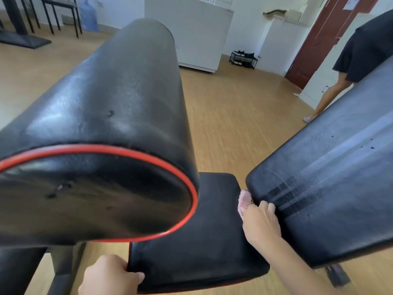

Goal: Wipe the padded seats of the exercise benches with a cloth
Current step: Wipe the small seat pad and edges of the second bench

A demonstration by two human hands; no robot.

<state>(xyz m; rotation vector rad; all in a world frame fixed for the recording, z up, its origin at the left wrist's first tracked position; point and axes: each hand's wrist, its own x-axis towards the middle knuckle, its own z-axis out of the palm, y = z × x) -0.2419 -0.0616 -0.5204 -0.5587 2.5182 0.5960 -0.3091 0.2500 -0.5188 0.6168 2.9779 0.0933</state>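
— Why grip the seat pad (197, 231) like that?

— My left hand (110, 275) has its fingers (139, 276) curled over the near corner, I think to steady the surface. My right hand (260, 222) is closed on the pink cloth (242, 202), pressing it against the lower edge of the back pad (331, 184), right where it meets the seat.

— How many things, counted?

— Two flat pads, one cloth, one big roller pad (95, 128) with a red rim looming at left. Another person (350, 67) stands far right.
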